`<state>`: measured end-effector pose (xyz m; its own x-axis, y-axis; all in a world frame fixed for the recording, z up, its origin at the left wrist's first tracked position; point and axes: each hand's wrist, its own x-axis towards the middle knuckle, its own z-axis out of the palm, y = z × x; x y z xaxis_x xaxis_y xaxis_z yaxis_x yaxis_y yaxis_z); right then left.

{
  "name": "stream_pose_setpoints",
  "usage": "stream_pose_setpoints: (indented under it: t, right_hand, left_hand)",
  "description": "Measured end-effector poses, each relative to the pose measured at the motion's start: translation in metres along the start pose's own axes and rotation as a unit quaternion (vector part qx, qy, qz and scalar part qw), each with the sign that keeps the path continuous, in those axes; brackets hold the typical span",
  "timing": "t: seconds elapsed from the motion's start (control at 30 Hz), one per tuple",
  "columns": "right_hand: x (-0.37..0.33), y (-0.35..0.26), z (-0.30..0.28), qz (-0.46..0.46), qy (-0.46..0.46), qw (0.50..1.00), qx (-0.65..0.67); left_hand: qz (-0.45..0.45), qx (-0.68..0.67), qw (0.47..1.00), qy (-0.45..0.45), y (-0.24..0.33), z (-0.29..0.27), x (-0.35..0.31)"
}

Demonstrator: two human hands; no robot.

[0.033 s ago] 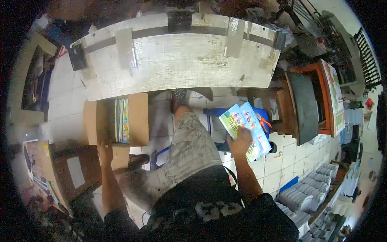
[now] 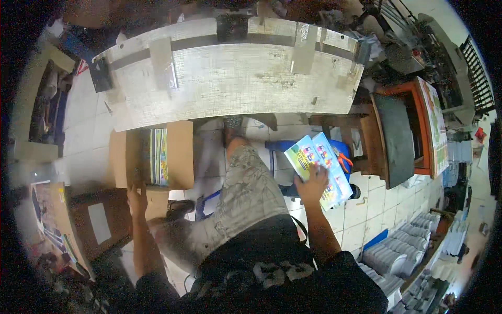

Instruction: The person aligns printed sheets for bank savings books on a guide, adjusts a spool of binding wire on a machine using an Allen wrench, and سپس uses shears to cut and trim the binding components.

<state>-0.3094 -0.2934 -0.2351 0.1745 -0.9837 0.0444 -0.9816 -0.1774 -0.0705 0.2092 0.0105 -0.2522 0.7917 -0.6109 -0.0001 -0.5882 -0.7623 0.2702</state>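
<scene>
plainly, the white desk spans the far side. the cardboard box sits at left, across the person's leg from the blue stool, where the bright booklets lie, long axis slanting from far left to near right. the right hand is nearest, on their covers with fingers spread; i can't tell if its thumb pinches an edge. the left hand, well apart, meets the box's near edge, its grip unclear.

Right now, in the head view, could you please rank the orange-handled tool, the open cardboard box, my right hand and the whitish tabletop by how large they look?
1. Whitish tabletop
2. Open cardboard box
3. Right hand
4. Orange-handled tool
</scene>
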Motion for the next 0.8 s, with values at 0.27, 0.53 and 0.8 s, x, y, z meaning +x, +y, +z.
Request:
stream_pose_setpoints:
  t: [0.27,0.53,0.8]
  right_hand:
    - [0.009,0.007,0.002,-0.010,0.033,0.999,-0.016]
    - [0.063,0.147,-0.013,-0.102,-0.106,0.974,0.172]
    - [0.188,-0.011,-0.292,-0.129,0.498,0.857,0.005]
  left_hand:
    - [-0.071,-0.086,0.993,-0.047,-0.004,0.006,-0.024]
    - [-0.014,-0.192,0.980,-0.050,0.081,-0.059,0.002]
    - [0.312,-0.373,0.827,-0.282,0.355,-0.177,0.053]
